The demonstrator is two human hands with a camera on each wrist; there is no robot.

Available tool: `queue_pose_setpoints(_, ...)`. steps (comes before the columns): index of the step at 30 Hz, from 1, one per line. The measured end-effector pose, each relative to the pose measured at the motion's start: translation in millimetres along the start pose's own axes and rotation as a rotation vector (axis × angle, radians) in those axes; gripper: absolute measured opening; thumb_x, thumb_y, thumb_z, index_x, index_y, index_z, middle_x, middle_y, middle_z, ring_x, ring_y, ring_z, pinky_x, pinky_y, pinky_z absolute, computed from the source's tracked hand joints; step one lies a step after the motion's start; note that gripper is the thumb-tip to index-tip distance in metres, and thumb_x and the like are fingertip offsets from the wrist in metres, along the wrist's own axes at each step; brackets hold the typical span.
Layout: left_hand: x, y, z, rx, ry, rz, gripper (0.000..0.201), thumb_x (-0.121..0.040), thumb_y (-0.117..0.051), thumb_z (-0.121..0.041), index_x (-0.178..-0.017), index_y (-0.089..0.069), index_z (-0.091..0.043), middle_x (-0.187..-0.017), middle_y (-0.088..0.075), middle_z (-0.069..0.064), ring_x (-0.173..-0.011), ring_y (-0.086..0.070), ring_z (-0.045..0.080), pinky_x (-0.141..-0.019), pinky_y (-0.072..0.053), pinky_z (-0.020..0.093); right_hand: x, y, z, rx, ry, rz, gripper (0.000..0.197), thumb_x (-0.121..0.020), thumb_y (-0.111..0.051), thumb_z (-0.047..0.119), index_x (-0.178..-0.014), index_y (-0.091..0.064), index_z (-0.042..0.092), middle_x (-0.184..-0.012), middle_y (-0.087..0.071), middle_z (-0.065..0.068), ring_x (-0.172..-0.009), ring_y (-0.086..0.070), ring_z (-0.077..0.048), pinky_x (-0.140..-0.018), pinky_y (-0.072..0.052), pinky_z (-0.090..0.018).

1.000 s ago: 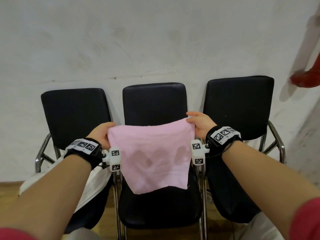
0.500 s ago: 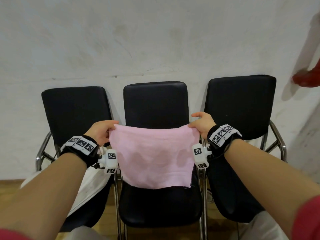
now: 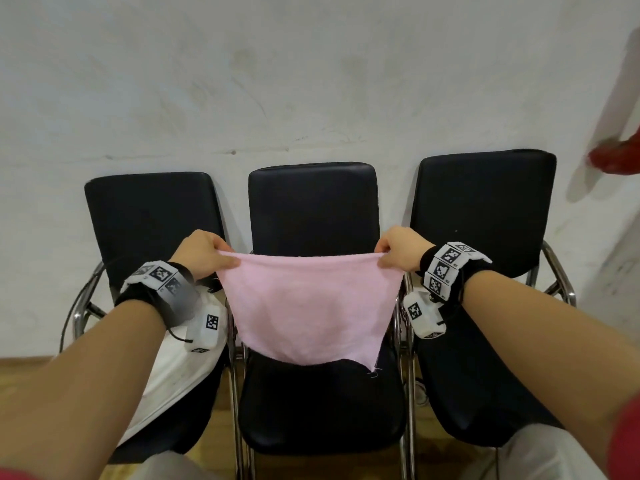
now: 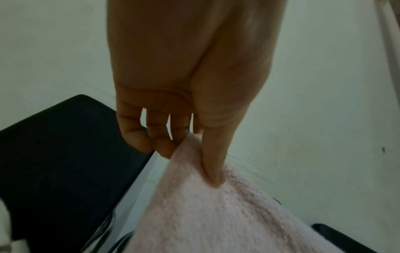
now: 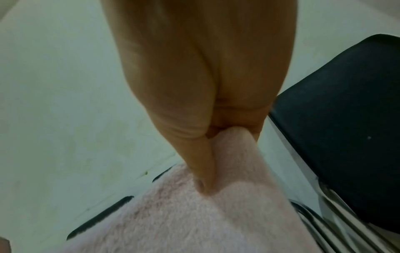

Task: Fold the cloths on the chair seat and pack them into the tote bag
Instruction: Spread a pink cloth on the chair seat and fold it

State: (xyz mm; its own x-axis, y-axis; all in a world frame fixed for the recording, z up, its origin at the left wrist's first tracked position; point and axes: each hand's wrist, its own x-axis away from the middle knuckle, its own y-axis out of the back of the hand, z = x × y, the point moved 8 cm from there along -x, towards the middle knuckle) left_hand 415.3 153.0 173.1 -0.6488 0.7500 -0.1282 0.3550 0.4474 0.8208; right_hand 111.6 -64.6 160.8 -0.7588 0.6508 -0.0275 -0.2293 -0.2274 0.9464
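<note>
A pink cloth (image 3: 308,310) hangs stretched between my two hands above the seat of the middle black chair (image 3: 322,410). My left hand (image 3: 204,252) pinches its upper left corner, thumb pressed into the cloth (image 4: 216,214) in the left wrist view. My right hand (image 3: 398,247) pinches the upper right corner; the right wrist view shows the thumb on the cloth (image 5: 194,219). The lower edge dangles free just above the seat. A white tote bag (image 3: 176,368) lies on the left chair's seat, partly behind my left forearm.
Three black chairs with chrome frames stand side by side against a white wall: left chair (image 3: 152,216), right chair (image 3: 485,209). Wooden floor (image 3: 20,368) shows at the lower left. A red object (image 3: 616,155) juts in at the right edge.
Both hands moved apart and pulled the cloth's top edge taut and straight. The cloth now hangs flatter and wider, with its lower edge a little higher above the seat.
</note>
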Motion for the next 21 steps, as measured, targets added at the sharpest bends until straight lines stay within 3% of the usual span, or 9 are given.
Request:
queue_pose_setpoints(6,-11,-1,2,-0.017,-0.018,0.005,0.013,-0.087,-0.075,-0.025,-0.091,-0.072,-0.012,-0.089,-0.067,0.003,-0.083,-0.061,0.015,-0.075,-0.046,0.030,-13,14,-10,-0.018,-0.024,-0.095,0.016,-0.091,-0.066,0.018,-0.101,-0.075,0.011,-0.086,-0.063,0.000,-0.084,-0.059,-0.018,-0.074,-0.044,-0.026)
queue_pose_setpoints(8,-16,-8,5,0.022,0.002,0.004,0.012,-0.090,-0.072,-0.023,-0.092,-0.071,-0.012,-0.089,-0.068,0.004,-0.076,-0.059,0.015,-0.068,-0.044,0.029,-19,15,-19,-0.045,-0.079,-0.144,0.013,-0.091,-0.066,0.022,-0.098,-0.074,0.014,-0.081,-0.062,0.001,-0.082,-0.062,-0.020,-0.071,-0.045,-0.027)
queue_pose_setpoints(11,-23,-23,10,0.104,0.045,-0.005,0.011,-0.092,-0.069,-0.020,-0.092,-0.069,-0.009,-0.085,-0.067,0.010,-0.060,-0.055,0.019,-0.050,-0.043,0.027,-27,10,-30,-0.089,-0.163,-0.174,0.013,-0.093,-0.065,0.024,-0.099,-0.072,0.015,-0.089,-0.068,-0.004,-0.079,-0.065,-0.022,-0.069,-0.048,-0.029)
queue_pose_setpoints(13,-28,-33,15,0.204,0.095,-0.029,0.011,-0.093,-0.067,-0.017,-0.093,-0.067,-0.007,-0.084,-0.067,0.013,-0.055,-0.064,0.024,-0.044,-0.046,0.027,-31,0,-36,-0.212,-0.216,-0.160,0.009,-0.095,-0.062,0.019,-0.097,-0.069,0.014,-0.087,-0.070,-0.008,-0.067,-0.070,-0.021,-0.064,-0.057,-0.032)
queue_pose_setpoints(15,-32,-41,19,0.342,0.148,-0.068,0.007,-0.094,-0.065,-0.014,-0.094,-0.065,-0.006,-0.086,-0.069,0.016,-0.062,-0.073,0.027,-0.049,-0.054,0.031,-35,-12,-44,-0.439,-0.272,-0.155,0.009,-0.095,-0.061,0.011,-0.097,-0.069,0.010,-0.083,-0.072,-0.011,-0.064,-0.074,-0.022,-0.066,-0.062,-0.033)
queue_pose_setpoints(17,-38,-44,20,0.423,0.145,-0.138,0.005,-0.094,-0.064,-0.010,-0.090,-0.065,-0.007,-0.085,-0.072,0.019,-0.069,-0.074,0.027,-0.064,-0.061,0.038,-42,-16,-49,-0.577,-0.263,-0.210,0.011,-0.091,-0.063,0.007,-0.097,-0.073,0.008,-0.084,-0.074,-0.013,-0.077,-0.075,-0.026,-0.077,-0.063,-0.039)
queue_pose_setpoints(21,-47,-37,13,0.424,0.076,-0.242,0.006,-0.089,-0.069,-0.014,-0.086,-0.067,-0.009,-0.085,-0.072,0.011,-0.079,-0.073,0.026,-0.078,-0.061,0.039,-48,-4,-46,-0.553,-0.185,-0.371,0.009,-0.091,-0.064,0.013,-0.089,-0.072,0.014,-0.080,-0.069,-0.004,-0.084,-0.067,-0.025,-0.079,-0.055,-0.034)
